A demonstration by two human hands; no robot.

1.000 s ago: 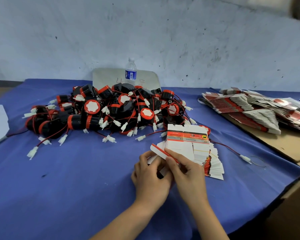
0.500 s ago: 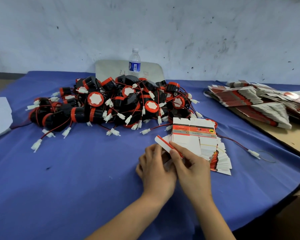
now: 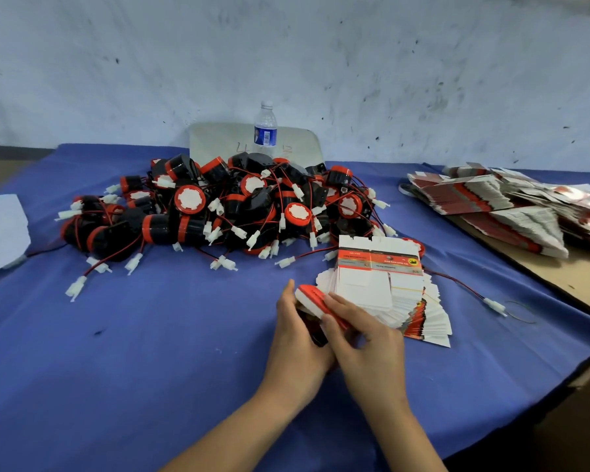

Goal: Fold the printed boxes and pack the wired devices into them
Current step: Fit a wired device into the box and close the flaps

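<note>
Both hands, left hand (image 3: 295,338) and right hand (image 3: 365,345), grasp one box (image 3: 312,299) (red-and-white, partly folded) near centre, just left of the flat stack (image 3: 385,287); devices (image 3: 218,209) heaped farther back.

No legible text anywhere.

a red-and-white box (image 3: 315,301) sits half-folded beside the flat box stack (image 3: 385,287), before heaped black-red wired devices (image 3: 218,209).

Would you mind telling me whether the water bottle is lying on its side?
No, the water bottle stands upright at the far edge of the table, behind the pile of wired devices.
</note>
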